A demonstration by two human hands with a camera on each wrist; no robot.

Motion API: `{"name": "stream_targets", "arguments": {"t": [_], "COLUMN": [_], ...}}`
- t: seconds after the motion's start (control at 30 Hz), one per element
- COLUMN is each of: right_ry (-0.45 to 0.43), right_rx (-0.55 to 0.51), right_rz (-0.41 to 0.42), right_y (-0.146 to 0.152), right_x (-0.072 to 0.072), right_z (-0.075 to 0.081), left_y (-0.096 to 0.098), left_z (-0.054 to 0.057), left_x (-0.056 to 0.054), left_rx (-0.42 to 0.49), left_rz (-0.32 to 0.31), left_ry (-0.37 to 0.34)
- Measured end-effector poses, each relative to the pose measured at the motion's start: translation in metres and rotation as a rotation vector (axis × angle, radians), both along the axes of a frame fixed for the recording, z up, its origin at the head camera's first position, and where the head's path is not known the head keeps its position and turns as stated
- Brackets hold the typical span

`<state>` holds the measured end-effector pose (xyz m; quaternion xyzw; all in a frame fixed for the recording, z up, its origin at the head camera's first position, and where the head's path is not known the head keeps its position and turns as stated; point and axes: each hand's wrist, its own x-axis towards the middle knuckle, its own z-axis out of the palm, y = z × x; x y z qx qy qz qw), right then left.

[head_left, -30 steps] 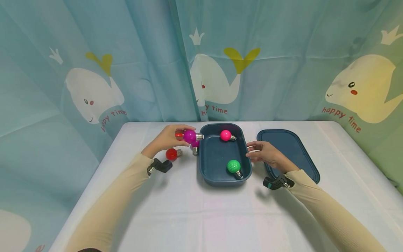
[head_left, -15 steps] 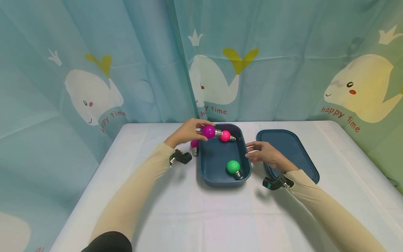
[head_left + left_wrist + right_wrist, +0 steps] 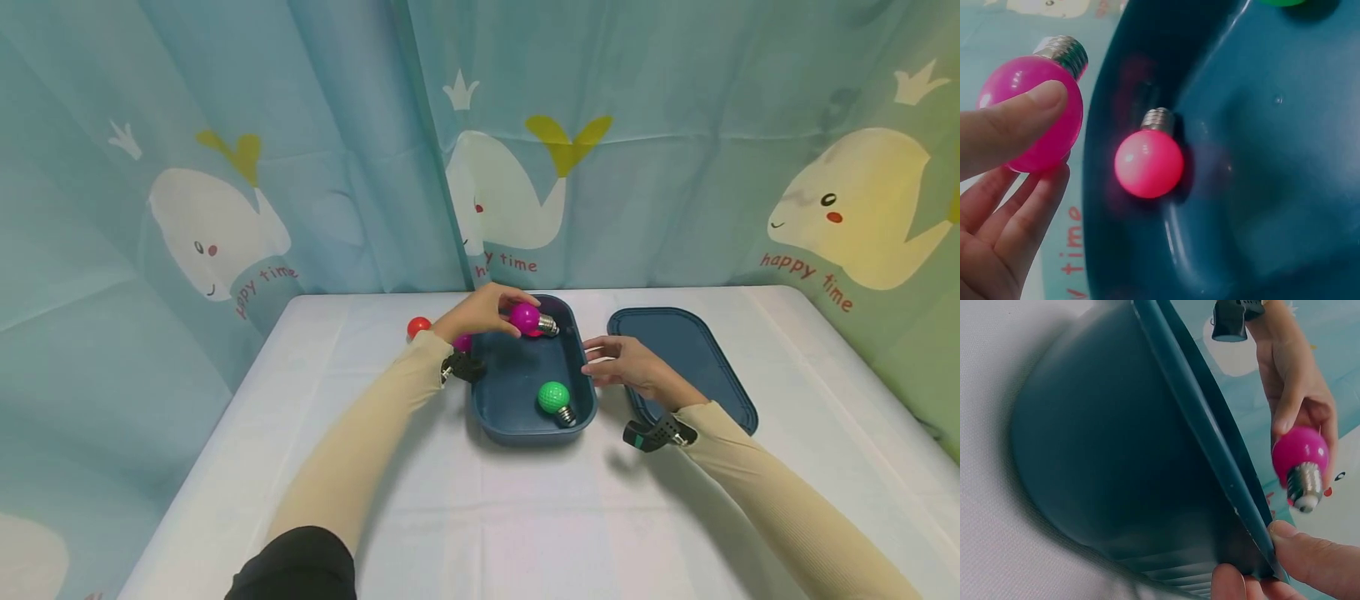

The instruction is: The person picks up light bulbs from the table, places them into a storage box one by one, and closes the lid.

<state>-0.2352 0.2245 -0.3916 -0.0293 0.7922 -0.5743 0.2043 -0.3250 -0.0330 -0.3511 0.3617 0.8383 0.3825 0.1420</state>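
1. Centrally, above the tub [image 3: 512,387], my left hand [image 3: 483,310] pinches a purple bulb [image 3: 524,318].
2. Right of centre, my right hand [image 3: 628,365] pinches the tub's rim.
3. Inside, below centre, lies a green bulb [image 3: 553,397].

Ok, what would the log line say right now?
Left fingers: hold purple bulb above box; right fingers: grip box; in box: pink bulb, green bulb; outside: red bulb, second purple bulb; lid: right of box
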Motion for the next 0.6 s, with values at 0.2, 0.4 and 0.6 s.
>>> {"name": "stream_targets", "arguments": {"t": [0.2, 0.4, 0.6], "right_ry": [-0.004, -0.002, -0.006], "right_rx": [0.017, 0.03, 0.015], "right_rz": [-0.016, -0.026, -0.02], "right_y": [-0.001, 0.0, 0.001], "right_x": [-0.001, -0.001, -0.001], "right_z": [-0.001, -0.002, -0.001], "left_y": [0.011, 0.02, 0.026], "left_z": [-0.008, -0.014, -0.019], "left_x": [-0.005, -0.008, -0.008], "left_rx": [-0.052, -0.134, -0.208], "left_rz": [-0.015, 0.002, -0.003], "left_ry": [-0.002, 0.013, 0.028]}}
